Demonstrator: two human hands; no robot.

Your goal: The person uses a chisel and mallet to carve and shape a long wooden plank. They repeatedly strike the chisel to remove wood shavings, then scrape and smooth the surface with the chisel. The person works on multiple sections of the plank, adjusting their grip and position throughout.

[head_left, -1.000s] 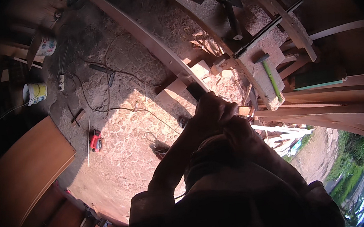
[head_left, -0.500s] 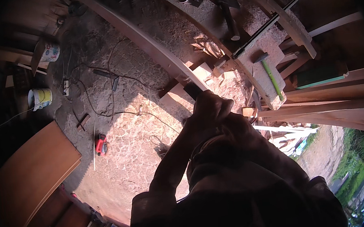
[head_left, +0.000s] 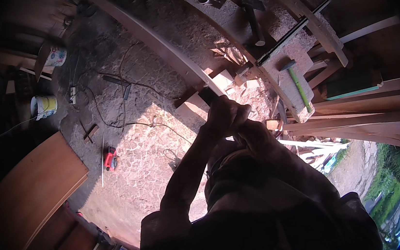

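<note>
One wooden plank [head_left: 165, 48], apparently with work under way at its near end

It is seen that the wooden plank runs slantwise across the view, from the upper left toward the person's body. Its far part is bare of any hand or tool. The work seems to be under way, but no finished portion can be distinguished from an unfinished one, so what is done and what remains cannot be measured. Wood offcuts [head_left: 223, 79] are scattered just beside the near end.

The left hand [head_left: 224, 112] is closed like a fist, and a dark block [head_left: 209, 96] is apparently gripped in it; the block juts forward over the plank's end. Because of deep shadow, its exact kind cannot be told. The right hand [head_left: 252, 131] is placed close behind the left one; its fingers are mostly hidden, so it cannot be told how far they are closed or what is held.

A green-handled hammer [head_left: 298, 85] and a red power tool [head_left: 110, 159] are left untouched, both well apart from the hands.
</note>
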